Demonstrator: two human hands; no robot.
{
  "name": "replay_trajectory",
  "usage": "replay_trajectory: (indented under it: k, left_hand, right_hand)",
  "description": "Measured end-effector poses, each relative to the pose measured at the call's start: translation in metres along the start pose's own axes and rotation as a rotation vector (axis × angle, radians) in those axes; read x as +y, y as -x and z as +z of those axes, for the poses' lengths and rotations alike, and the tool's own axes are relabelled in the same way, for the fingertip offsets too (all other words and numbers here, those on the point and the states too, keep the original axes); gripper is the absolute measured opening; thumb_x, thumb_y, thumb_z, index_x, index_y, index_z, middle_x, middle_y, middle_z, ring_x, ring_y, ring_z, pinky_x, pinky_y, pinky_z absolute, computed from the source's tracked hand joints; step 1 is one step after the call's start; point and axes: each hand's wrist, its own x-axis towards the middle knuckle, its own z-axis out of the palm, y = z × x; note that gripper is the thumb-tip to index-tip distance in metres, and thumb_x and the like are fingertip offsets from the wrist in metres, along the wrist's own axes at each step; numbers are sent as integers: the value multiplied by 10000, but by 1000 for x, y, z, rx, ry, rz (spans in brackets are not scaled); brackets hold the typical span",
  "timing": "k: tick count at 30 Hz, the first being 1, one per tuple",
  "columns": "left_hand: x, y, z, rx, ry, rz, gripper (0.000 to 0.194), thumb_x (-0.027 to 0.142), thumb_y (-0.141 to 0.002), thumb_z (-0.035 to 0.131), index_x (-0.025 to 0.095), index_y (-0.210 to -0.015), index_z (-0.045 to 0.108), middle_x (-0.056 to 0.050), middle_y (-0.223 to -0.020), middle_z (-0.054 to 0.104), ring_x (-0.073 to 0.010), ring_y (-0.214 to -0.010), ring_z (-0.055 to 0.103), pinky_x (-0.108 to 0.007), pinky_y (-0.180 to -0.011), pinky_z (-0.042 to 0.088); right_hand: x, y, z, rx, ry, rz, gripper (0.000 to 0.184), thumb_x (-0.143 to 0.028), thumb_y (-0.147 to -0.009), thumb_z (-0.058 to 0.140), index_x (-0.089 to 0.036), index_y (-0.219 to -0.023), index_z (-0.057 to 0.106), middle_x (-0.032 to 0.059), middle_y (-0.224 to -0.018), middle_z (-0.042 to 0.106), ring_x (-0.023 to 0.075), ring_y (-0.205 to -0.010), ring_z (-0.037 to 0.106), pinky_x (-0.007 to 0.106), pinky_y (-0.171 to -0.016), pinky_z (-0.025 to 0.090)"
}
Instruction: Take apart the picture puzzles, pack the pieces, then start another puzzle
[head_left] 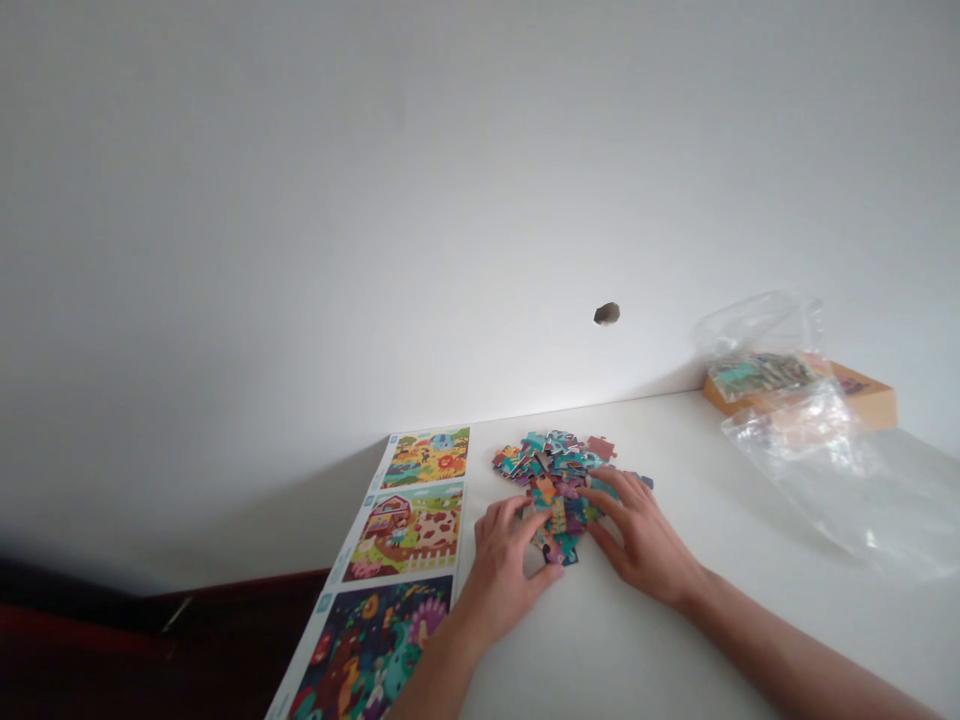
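Observation:
A loose heap of colourful jigsaw puzzle pieces lies on the white table. My left hand rests at the heap's near left side, its fingers spread and touching pieces, the thumb low by a dark purple and teal piece. From the right, my right hand reaches over the heap with fingers apart, fingertips on the pieces. Between both hands some orange, purple and green pieces show. Neither hand has a piece lifted; what lies under the fingertips is partly hidden.
Along the table's left edge lies a picture sheet with three scenes. At the back right, a clear plastic bag of pieces sits on an orange box; another clear bag drapes over the table. The wall behind has a hole.

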Motion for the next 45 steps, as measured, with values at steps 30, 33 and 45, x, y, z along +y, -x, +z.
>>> replay_trajectory:
  k: [30,33,45]
  left_hand:
    - [-11,-7,11,19,-146,65,358,289,-878,578,309,-1234,609,-46,-1456,464,-321,-1343,394,-555,-1063,396]
    - [-12,-7,12,36,-140,74,371,207,-874,546,290,-1230,609,-55,-1439,481,-305,-1346,400,-543,-1071,401]
    - [-30,-7,19,261,-133,-29,441,31,-847,410,235,-1164,639,-92,-1272,564,-248,-1217,520,-482,-1028,464]
  right_hand:
    - [43,-15,9,41,14,233,327,-406,-897,560,-294,-1201,610,59,-1199,633,275,-1180,508,507,-1035,344]
    - [42,-14,10,79,-41,266,429,-400,-819,651,-249,-1214,578,76,-1144,631,261,-1087,545,463,-998,387]
    - [22,-7,5,51,-62,181,313,-365,-858,613,-304,-1166,603,81,-1122,574,268,-1074,529,486,-992,381]
